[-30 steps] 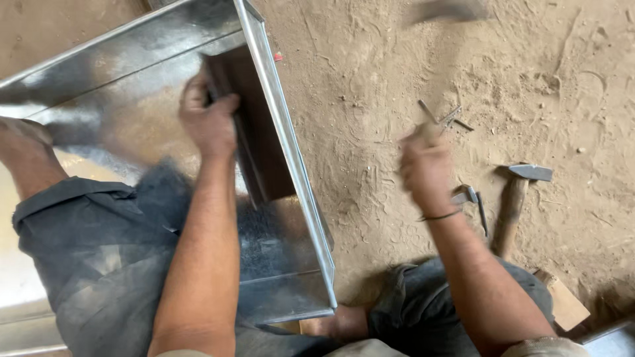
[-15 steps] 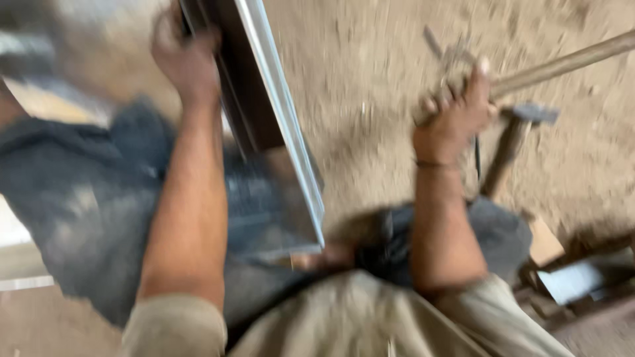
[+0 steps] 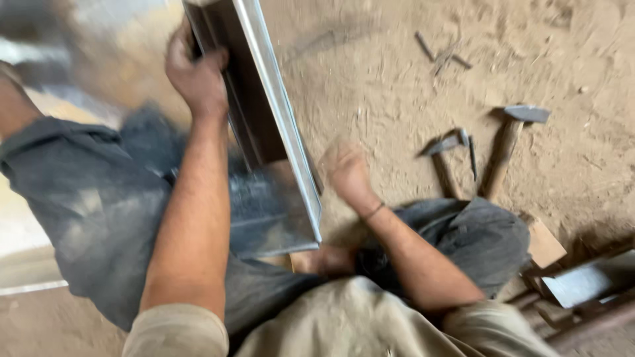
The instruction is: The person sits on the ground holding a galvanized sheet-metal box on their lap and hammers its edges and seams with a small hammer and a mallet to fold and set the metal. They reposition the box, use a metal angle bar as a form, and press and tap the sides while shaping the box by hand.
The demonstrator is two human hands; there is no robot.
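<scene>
Since the earlier frame, my right hand has dropped from up by the far tools to just beside the near edge of the sheet-metal box, and the long wooden handle it gripped is no longer in view. It is blurred, so I cannot tell whether it is closed or slack, or holding anything. My left hand stays clamped on the box's far rim, fingers curled over the folded edge, well apart from the right.

As I judge it, the box is already bent to shape: flat shiny galvanised walls, a crisp folded lip along the right side, square corners. What seams are left I cannot see. It rests tilted across my lap on my dusty grey trousers.

On the sandy dirt floor to the right lie two hammers with wooden handles and dull steel heads, and thin metal scraps farther off.
</scene>
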